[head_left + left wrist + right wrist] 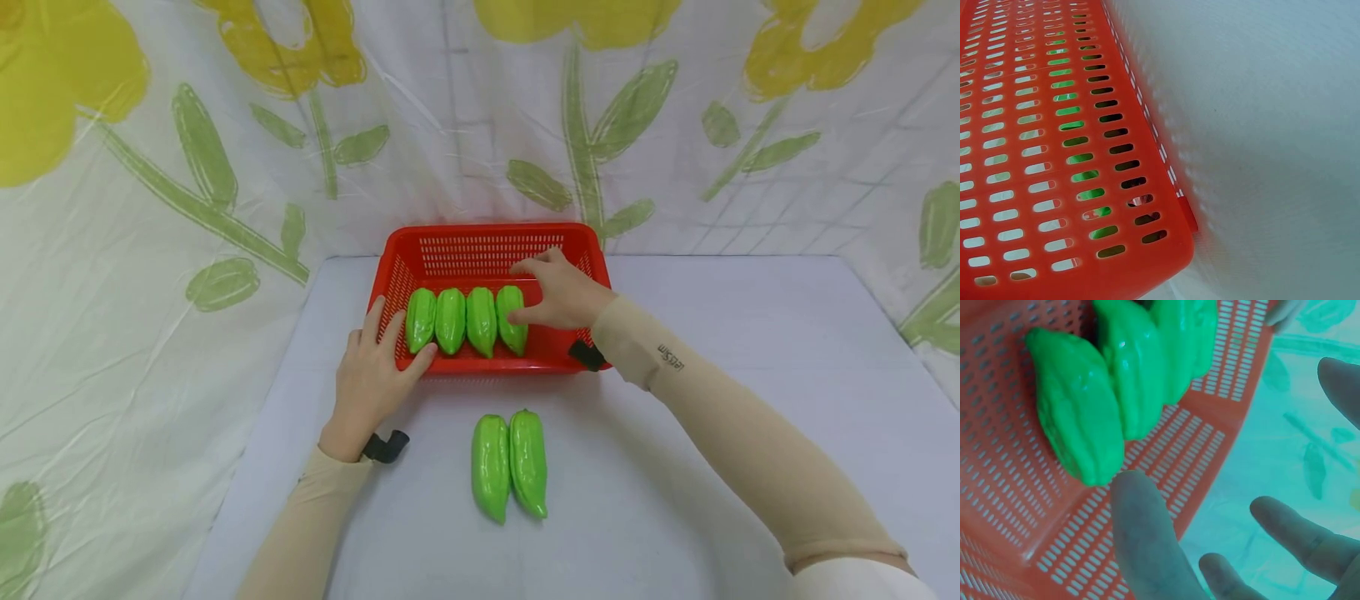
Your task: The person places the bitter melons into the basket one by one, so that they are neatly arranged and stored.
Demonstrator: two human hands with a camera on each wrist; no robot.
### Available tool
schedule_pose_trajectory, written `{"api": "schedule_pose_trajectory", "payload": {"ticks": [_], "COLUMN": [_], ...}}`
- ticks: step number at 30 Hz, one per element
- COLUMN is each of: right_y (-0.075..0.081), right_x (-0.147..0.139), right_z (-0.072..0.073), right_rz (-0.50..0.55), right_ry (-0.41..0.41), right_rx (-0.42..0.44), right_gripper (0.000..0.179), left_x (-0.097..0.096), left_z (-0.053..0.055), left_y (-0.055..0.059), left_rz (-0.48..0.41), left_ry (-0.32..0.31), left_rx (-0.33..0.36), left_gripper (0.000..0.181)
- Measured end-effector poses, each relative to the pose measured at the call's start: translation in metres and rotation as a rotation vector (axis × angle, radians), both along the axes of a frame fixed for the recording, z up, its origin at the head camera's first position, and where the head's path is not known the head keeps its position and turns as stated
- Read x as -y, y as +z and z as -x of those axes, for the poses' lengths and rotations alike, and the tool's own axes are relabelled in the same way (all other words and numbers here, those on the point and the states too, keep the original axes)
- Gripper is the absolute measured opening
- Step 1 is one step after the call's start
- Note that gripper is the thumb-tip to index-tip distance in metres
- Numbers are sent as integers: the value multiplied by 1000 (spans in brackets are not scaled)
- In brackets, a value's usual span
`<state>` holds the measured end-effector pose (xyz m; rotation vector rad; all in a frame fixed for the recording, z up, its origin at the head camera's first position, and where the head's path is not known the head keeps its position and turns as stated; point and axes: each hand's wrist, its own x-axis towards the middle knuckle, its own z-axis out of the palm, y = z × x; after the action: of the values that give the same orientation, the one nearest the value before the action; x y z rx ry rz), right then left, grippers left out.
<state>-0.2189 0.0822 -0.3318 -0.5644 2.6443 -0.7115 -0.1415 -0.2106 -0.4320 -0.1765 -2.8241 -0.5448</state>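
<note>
Red basket (491,366) set on white table (405,542). Four green vegetables (451,321) lined up inside, toward left. Two loose green vegetables (491,462) laid side by side on table, in front of basket. Right hand (561,296) held over basket, fingers spread, nothing grasped; rightmost vegetable neared by thumb (1144,531), contact unclear. Basket's front left corner touched by left hand (372,367), fingers loosely extended.

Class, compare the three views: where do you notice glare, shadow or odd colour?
Head view: soft shadows on the table, glossy highlights on the green vegetables; left wrist view: greyish-blue tint beside the basket; right wrist view: strong turquoise cast across the cloth.
</note>
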Motion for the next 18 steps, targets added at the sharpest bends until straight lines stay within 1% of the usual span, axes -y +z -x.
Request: {"api": "schedule_pose_trajectory", "payload": {"ticks": [13, 18], "right_y": [6, 6], "right_x": [-12, -18], "right_z": [-29, -37], "right_rz": [91, 126], "right_ry": [1, 1], "right_rx": [-19, -32], "right_gripper": [73, 73], "left_x": [0, -1], "left_z": [-1, -1], "left_y": [2, 2], "left_rz": [-4, -5], "left_ry": [3, 3], "left_rx": [0, -1], "left_gripper": [80, 79]}}
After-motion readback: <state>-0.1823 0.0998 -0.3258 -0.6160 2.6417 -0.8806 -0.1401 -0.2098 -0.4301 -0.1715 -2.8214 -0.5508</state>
